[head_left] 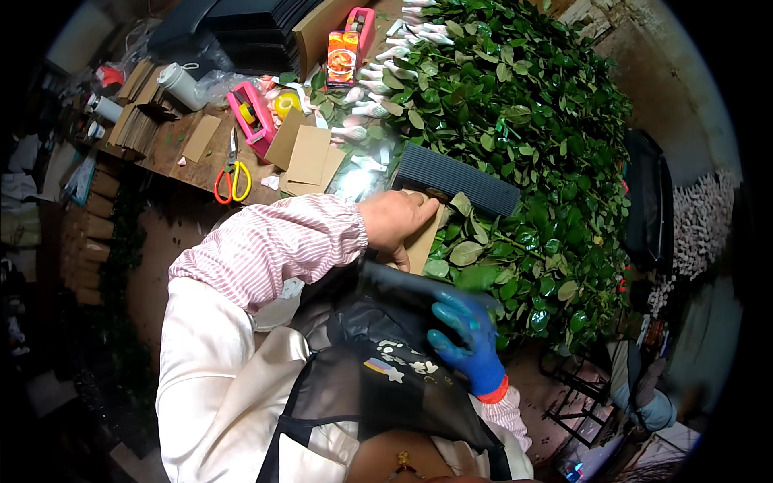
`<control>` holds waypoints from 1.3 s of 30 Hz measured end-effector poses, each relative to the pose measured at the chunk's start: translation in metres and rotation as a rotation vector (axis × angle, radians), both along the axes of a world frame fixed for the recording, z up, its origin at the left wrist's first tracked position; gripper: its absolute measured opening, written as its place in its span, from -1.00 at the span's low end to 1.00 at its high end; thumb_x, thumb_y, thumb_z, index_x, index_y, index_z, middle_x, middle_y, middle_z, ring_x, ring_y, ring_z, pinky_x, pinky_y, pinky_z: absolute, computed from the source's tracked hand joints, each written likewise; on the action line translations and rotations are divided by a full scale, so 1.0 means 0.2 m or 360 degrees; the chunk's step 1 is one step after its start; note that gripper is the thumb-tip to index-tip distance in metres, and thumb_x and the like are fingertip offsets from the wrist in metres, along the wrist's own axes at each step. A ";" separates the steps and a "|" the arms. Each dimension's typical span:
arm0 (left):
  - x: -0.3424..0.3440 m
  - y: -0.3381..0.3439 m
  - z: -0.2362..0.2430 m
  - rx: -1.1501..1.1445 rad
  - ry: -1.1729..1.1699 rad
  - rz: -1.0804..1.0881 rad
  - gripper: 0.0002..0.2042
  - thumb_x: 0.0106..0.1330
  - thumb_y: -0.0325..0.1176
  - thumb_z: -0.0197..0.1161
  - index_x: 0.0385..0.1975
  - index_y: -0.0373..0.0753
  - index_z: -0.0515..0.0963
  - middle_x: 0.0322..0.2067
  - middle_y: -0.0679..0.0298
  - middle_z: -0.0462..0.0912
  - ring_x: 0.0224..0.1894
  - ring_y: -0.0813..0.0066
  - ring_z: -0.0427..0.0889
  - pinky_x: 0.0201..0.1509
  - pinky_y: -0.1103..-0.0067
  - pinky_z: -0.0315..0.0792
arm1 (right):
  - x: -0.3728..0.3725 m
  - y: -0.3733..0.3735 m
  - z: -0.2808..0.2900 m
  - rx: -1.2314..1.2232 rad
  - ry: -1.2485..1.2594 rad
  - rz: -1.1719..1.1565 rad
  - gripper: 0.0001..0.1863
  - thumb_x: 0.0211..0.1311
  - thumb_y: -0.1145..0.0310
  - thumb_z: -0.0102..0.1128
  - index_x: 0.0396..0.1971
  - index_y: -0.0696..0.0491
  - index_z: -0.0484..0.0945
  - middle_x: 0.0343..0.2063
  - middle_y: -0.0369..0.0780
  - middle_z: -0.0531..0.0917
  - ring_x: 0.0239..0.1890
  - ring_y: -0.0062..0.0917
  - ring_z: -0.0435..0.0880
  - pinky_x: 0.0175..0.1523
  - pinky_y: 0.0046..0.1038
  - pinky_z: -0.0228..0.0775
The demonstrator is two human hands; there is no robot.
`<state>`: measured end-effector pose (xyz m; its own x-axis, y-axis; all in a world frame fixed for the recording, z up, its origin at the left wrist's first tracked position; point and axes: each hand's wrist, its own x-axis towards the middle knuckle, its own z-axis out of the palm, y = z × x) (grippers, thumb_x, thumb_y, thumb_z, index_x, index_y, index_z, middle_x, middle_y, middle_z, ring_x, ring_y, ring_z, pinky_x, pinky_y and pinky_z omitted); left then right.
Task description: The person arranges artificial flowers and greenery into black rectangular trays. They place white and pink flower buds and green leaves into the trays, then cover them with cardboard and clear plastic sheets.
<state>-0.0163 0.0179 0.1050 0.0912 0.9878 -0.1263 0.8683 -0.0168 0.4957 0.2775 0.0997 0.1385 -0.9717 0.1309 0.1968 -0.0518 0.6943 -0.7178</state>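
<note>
My bare left hand (394, 224) presses on a piece of brown cardboard (422, 248), fingers across its top and thumb at its near edge. A black corrugated sheet (459, 181) slants just beyond it, against the leafy stems (531, 161). My right hand (469, 342), in a blue glove, is at a dark sheet (407, 283) blurred by motion. It seems to hold that sheet's right end; some of its fingers are hidden. Whether the two dark pieces are one sheet cannot be seen. Pale flower heads in white netting (372, 88) line the left side of the greenery.
On the wooden table (181, 145) lie scissors (233, 173), pink tape dispensers (254, 121), cardboard pieces (308, 155) and an orange-red box (342, 58). A white tumbler (180, 87) stands by stacked cardboard (138, 121). Black sheets (258, 32) are piled at the back. A metal frame (584, 398) stands lower right.
</note>
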 end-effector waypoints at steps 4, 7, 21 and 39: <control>-0.01 0.06 -0.13 0.0117 0.0063 0.0020 -0.49 0.21 -0.29 0.40 0.04 -0.38 0.32 -0.16 -0.10 0.63 -0.08 -0.18 0.67 -0.03 0.17 0.59 | -0.34 0.06 0.08 0.0852 0.0174 -0.0351 -0.44 0.15 0.21 0.50 0.19 -0.11 0.62 0.32 -0.09 0.47 0.33 -0.09 0.47 0.22 -0.11 0.43; -0.05 0.09 -0.03 0.0081 -0.0112 -0.0053 -0.68 0.34 -0.39 0.18 -0.02 -0.35 0.29 -0.29 -0.12 0.65 -0.22 -0.22 0.68 -0.12 0.14 0.59 | -0.48 0.21 0.01 0.0709 -0.0018 -0.0276 -0.60 0.19 0.18 0.46 0.04 -0.12 0.67 -0.11 -0.22 0.72 -0.07 -0.26 0.68 -0.06 -0.18 0.46; 0.15 -0.35 -0.20 0.0805 0.0197 -0.0223 -0.35 0.42 0.03 0.24 0.28 -0.45 0.46 0.40 -0.03 0.41 0.46 0.12 0.39 0.54 0.24 0.28 | -0.66 0.26 -0.01 0.0308 -0.0135 -0.0514 -0.84 0.22 0.23 0.41 -0.28 -0.03 0.72 -0.43 -0.16 0.72 -0.35 -0.20 0.69 -0.16 -0.22 0.49; 0.10 -0.26 -0.28 0.1230 -0.0050 0.0106 -0.77 0.33 -0.21 0.38 -0.15 -0.20 0.70 -0.18 0.30 0.74 -0.14 0.37 0.70 -0.12 0.46 0.45 | -0.50 0.14 -0.07 0.1354 -0.0469 -0.0063 -0.53 0.28 0.43 0.11 0.21 -0.06 0.52 0.04 -0.20 0.67 -0.05 -0.30 0.69 -0.06 -0.24 0.56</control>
<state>0.0036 -0.0339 0.0482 0.0205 0.7980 0.6023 0.8653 -0.3160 0.3892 0.1766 0.1270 0.1247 -0.9959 0.0894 -0.0138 0.0884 0.9943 0.0592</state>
